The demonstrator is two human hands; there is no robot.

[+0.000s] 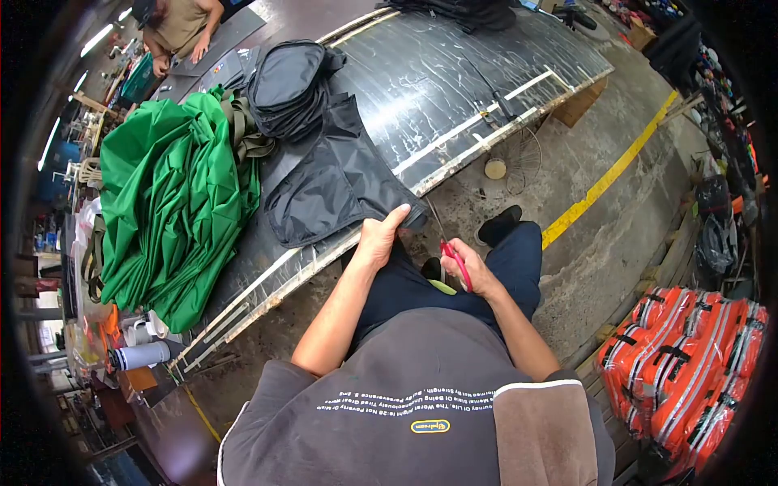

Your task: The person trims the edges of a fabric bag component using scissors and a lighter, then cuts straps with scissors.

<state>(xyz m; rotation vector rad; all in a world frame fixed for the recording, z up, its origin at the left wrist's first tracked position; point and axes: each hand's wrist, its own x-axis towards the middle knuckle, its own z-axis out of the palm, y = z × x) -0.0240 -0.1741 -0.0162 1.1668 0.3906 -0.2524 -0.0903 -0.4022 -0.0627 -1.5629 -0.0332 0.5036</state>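
My left hand (pixel 381 237) is closed on the near edge of a black fabric piece (pixel 336 182), thumb on top. The rest of that fabric lies spread over the table's edge. My right hand (pixel 474 271) grips a pair of scissors (pixel 458 263) by the red handles, just right of the fabric's held corner. The blades point up toward the table edge and look thin; how far apart they are I cannot tell. Beyond the spread fabric sits a stack of black round-topped fabric pieces (pixel 288 85). A large heap of green fabric (pixel 174 194) lies to the left.
The dark table (pixel 405 89) has a worn metal edge. A person (pixel 182 32) works at the far left. Orange bags with reflective strips (pixel 685 373) are piled at lower right. A yellow line (pixel 608 198) crosses the floor, and a fan (pixel 510 166) stands under the table.
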